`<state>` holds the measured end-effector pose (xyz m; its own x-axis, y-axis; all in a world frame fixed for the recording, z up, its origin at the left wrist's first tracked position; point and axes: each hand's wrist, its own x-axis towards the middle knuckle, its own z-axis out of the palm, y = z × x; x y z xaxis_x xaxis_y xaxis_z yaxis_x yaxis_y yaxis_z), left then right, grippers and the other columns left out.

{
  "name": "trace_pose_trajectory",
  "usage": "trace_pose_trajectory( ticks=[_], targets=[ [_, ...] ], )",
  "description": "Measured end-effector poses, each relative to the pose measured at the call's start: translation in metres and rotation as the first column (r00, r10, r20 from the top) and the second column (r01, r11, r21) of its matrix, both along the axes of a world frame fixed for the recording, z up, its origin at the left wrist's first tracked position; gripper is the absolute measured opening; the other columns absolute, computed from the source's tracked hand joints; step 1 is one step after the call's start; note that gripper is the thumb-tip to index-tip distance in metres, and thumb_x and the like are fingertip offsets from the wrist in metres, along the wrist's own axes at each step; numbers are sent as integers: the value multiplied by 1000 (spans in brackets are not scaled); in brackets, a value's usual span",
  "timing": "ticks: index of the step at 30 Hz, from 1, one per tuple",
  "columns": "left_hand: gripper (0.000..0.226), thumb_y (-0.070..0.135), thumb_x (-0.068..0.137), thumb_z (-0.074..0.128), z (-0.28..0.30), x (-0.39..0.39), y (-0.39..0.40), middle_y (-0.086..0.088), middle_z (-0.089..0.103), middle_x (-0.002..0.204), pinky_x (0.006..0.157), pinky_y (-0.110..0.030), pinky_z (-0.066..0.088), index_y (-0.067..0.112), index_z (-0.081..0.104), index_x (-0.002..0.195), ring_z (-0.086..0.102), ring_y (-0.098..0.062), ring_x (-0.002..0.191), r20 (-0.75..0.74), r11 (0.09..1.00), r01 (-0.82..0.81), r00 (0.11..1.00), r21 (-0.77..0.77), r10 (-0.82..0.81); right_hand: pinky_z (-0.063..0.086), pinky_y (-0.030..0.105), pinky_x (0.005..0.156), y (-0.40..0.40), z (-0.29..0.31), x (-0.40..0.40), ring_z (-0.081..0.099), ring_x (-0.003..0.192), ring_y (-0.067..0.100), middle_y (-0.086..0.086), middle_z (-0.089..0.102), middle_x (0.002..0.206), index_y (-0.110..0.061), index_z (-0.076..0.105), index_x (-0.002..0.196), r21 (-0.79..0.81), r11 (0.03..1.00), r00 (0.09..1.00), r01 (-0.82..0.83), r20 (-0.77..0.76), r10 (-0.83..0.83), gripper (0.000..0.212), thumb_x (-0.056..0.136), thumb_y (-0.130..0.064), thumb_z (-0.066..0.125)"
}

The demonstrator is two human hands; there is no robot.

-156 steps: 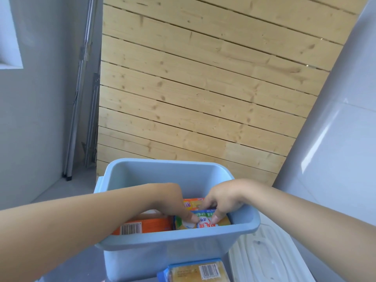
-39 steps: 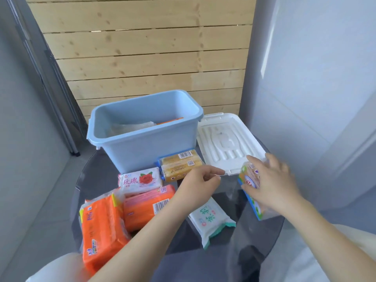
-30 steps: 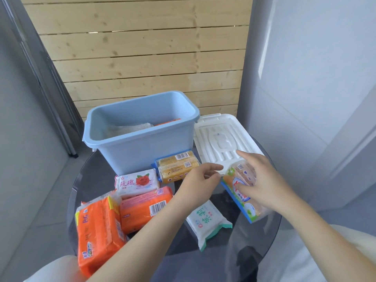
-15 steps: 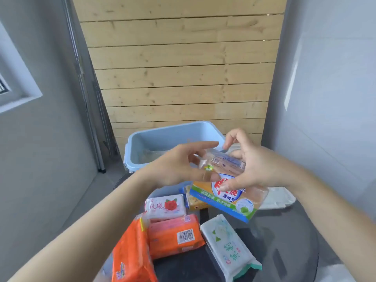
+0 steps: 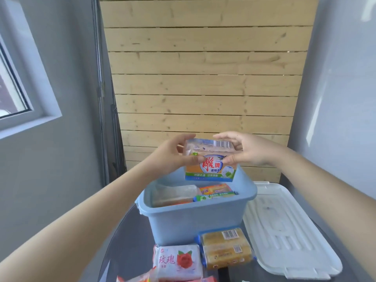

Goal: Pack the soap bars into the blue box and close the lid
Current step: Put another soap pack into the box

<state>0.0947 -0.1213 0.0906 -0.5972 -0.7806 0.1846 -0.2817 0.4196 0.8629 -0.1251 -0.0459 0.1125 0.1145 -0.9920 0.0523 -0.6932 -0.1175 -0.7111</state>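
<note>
A clear-wrapped soap pack [image 5: 210, 159] with a blue and green label is held upright above the open blue box [image 5: 195, 218]. My left hand [image 5: 173, 154] grips its left end and my right hand [image 5: 242, 150] grips its right end. Inside the box lie several soap packs [image 5: 215, 193], one orange and one with a green end. In front of the box on the dark glass table lie a yellow soap pack [image 5: 225, 248] and a white rose-printed soap [image 5: 179, 261]. The white lid [image 5: 284, 231] lies flat to the right of the box.
Orange soap packs [image 5: 142, 278] peek in at the bottom edge. A wooden slat wall stands behind the table, grey walls on both sides, a window at the left. The round table's edge curves close around the box and lid.
Both hands lifted the clear-wrapped soap pack from the table's right side up and over the blue box. The view tilted up, so the lower soaps left the frame.
</note>
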Motion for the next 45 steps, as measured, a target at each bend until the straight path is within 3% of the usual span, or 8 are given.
trace_pose_trajectory(
  ticks=[6,9,17,23,29,36,40,45],
  targets=[
    [68,32,67,82,-37,-41,-40,10,57,97,72,-9,45,21,50,126,57,-5,89,180,1000,7,984,1,-8,40,40,105,-41,-30,-32,47,126,16,-4,49,137,-30,44,132,109,994,984,23,-179,-3,66,76,-11,74],
    [61,26,67,82,-52,-53,-51,13,55,93,61,-4,43,19,49,117,53,1,78,227,1000,1,974,-27,5,42,37,103,-53,-46,-35,53,119,16,-8,53,128,-28,46,130,96,995,980,23,-198,-3,66,74,-6,73],
    [57,30,64,82,-81,-52,-55,6,54,109,74,-22,37,22,48,109,51,-13,98,338,981,-12,938,-196,79,33,26,95,-69,-72,-28,35,105,12,-16,49,109,-31,49,129,-67,997,889,-39,-458,3,64,73,-16,74],
    [55,40,65,81,-85,-55,-54,3,53,106,70,-23,34,23,54,110,49,-13,92,405,975,-29,907,-218,118,22,30,104,-71,-84,-33,28,119,17,-9,40,126,-41,54,125,-48,999,823,7,-567,-33,54,74,-40,71],
    [43,52,72,72,-86,-54,-56,12,54,82,64,-20,43,28,64,106,57,-11,76,370,980,-139,911,-142,183,18,31,103,-66,-87,-35,26,119,12,-13,49,116,-42,60,118,-68,997,873,43,-483,-71,38,81,-46,62],
    [33,33,83,68,-81,-60,-51,-3,62,68,74,-34,56,19,55,110,58,-19,62,367,979,-171,923,108,120,23,37,105,-64,-84,-15,29,126,18,-9,50,126,-41,52,128,-24,993,749,112,-655,-100,41,88,-44,53],
    [50,46,85,58,-68,-56,-34,-2,64,101,75,-24,44,22,51,129,60,-17,84,405,983,-173,896,-65,184,16,33,114,-43,-83,-12,21,139,17,-6,41,147,-33,46,135,-64,986,865,157,-473,-168,46,89,-37,54],
    [24,33,88,55,-59,-38,13,0,54,112,61,-9,39,29,60,112,59,-15,88,196,953,-207,948,-221,252,23,15,100,14,-82,4,38,128,14,-5,61,123,-20,62,120,-338,908,943,246,-132,-305,32,88,-22,60]
  ],
)
